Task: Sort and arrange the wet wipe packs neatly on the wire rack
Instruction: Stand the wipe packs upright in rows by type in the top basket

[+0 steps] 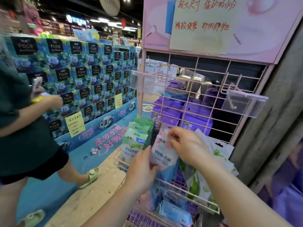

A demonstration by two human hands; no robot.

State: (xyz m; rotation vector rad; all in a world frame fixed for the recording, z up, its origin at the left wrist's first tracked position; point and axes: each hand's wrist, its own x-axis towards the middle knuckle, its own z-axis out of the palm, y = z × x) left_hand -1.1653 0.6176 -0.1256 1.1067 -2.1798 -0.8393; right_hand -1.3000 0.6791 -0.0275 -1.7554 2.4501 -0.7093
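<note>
In a shop aisle, at the pink wire rack (188, 89), we gripped a white wipe pack (161, 152) with our left hand (142, 167) and pinched its top with our right hand (188, 145).

A shop — stacked tissue packs (78, 76) with price signs (75, 124), wire rack (205, 89).

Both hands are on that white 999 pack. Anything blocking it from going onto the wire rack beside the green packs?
Nothing visible does. The white 999 pack, pinched by the left hand and right hand, is already against the wire rack, just right of the green packs. The hook itself is hidden behind the hands.
</note>
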